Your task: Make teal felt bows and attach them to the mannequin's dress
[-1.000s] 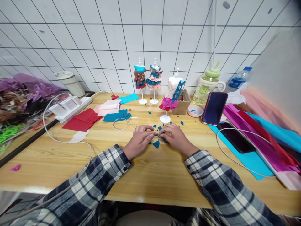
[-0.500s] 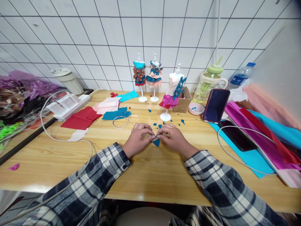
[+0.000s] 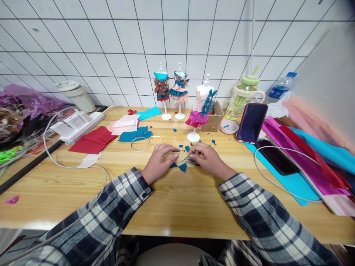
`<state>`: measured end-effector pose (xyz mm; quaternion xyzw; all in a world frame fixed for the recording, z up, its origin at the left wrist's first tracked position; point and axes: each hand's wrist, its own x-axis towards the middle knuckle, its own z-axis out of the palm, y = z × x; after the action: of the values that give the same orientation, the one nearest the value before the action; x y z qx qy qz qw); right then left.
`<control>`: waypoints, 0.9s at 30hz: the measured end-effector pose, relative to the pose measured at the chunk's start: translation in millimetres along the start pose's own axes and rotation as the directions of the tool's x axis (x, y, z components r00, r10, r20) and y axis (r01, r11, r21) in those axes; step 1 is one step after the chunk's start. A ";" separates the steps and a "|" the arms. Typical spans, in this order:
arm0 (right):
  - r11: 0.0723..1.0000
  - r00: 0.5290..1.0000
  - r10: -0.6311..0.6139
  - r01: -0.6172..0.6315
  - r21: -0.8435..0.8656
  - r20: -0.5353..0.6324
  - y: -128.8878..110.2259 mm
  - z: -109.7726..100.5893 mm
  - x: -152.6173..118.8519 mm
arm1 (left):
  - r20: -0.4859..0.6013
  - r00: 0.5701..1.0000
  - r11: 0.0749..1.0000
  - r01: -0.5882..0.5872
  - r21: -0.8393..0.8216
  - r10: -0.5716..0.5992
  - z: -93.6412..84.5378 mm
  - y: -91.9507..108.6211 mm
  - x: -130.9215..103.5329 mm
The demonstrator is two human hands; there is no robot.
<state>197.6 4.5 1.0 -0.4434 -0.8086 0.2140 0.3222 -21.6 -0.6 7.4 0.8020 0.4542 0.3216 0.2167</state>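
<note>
The right hand (image 3: 207, 159) pinches a skinny, straight, dark-blue strip (image 3: 184, 159). Near its tip, the left hand (image 3: 158, 162) is spread a bit.

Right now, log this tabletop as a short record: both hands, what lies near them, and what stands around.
Left hand: open, thumb and fingers apart
Right hand: pinched, a thin teal strip at its fingertips
Near the hands: a teal triangular scrap on the wooden table
Behind: three dressed miniature mannequins, the nearest one in a pink-and-red skirt
Left side: red sheet, white power strip
Right side: pink dish, propped phone
Unclear: dark item under the right hand, mostly hidden
</note>
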 end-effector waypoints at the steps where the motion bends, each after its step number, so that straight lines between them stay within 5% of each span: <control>1: 1.000 1.000 -0.015 0.015 0.003 0.011 -3.3 1.0 -0.4 | 0.023 1.000 1.000 -0.008 -0.011 0.009 0.1 1.4 -1.0; 7: 0.999 0.999 -0.035 0.035 0.007 -0.019 -15.6 4.4 -2.7 | 0.073 0.997 1.000 -0.021 0.007 0.021 2.7 6.6 -3.6; 15: 0.991 0.986 0.096 -0.081 0.107 -0.139 -6.3 3.3 -3.1 | 0.030 0.998 0.965 0.058 -0.255 -0.052 -0.6 4.1 -1.9; 20: 0.975 0.998 -0.011 0.023 0.223 -0.057 -17.3 10.2 -6.1 | 0.065 0.995 0.942 0.097 -0.320 -0.081 -0.3 4.9 -3.6; 27: 0.992 0.996 -0.068 0.075 0.105 -0.063 -19.0 11.4 -6.6 | 0.113 0.993 0.967 0.054 -0.249 -0.026 0.6 11.3 -4.7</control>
<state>181.1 -11.6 2.9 -0.4023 -0.8014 0.2322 0.3768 -16.2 -10.3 12.7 0.7751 0.4135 0.3278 0.3475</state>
